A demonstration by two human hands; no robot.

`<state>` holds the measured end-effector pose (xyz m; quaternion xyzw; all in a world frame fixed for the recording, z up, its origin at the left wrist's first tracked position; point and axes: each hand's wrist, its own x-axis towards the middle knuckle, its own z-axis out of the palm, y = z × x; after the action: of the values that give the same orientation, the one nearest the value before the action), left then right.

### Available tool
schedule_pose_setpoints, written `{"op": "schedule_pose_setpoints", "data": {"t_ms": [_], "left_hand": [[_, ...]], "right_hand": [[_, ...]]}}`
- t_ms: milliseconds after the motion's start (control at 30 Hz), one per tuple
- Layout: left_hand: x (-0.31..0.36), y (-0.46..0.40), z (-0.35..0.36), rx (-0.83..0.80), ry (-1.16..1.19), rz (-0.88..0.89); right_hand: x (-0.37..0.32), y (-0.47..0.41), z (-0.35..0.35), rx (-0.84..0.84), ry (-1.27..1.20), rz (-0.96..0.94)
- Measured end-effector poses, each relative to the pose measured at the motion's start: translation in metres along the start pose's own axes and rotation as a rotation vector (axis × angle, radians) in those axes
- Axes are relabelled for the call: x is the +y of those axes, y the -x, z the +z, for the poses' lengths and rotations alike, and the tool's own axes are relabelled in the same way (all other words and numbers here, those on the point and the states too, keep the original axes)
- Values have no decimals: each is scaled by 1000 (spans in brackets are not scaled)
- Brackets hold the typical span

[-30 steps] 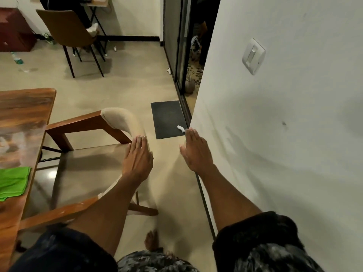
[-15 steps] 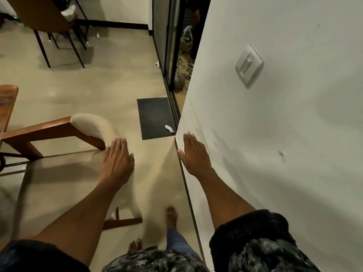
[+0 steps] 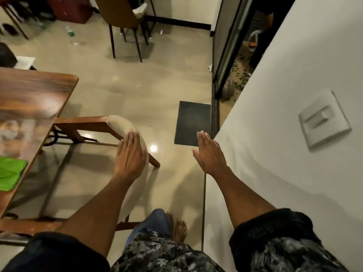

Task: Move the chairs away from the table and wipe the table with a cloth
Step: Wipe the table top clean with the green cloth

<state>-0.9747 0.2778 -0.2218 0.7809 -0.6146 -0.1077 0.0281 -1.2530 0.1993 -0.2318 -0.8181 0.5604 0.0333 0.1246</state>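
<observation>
The counter (image 3: 29,99) and green cloth (image 3: 9,173) are cut off at the left edge; the chair (image 3: 127,130) seat is blurred.

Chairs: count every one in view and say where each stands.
2. The padded wooden chair stands beside the table, under the left hand. The brown chair on thin black legs stands across the room, cut off by the frame's top. Others may be out of view.

A: Any legible text on the wall switch plate (image 3: 325,121)?

B: None. Its face is plain white, no marking visible.

A: The bottle (image 3: 70,34) on the floor has a label?

B: A green band shows, but it is too small and blurred to read.

A: The table (image 3: 35,91) or green cloth (image 3: 9,173)?

B: No print, brand or number on either.
</observation>
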Motion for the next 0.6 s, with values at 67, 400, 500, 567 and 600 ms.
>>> {"op": "schedule_pose_setpoints", "data": {"t_ms": [67,400,500,567,600], "left_hand": [[-2,-10,7,-26,3,-41],[42,-118,1,-69,62,-89],[38,-154,0,-56,51,-96],[41,-174,1,-46,66,-104],[45,-182,2,-52,87,-105]], "right_hand": [[2,-18,1,-21,-1,-27],[50,-115,-27,-28,-9,4],[52,-143,-33,-4,-25,14],[56,-158,-34,9,-34,12],[60,-163,-33,-1,-28,9]]}}
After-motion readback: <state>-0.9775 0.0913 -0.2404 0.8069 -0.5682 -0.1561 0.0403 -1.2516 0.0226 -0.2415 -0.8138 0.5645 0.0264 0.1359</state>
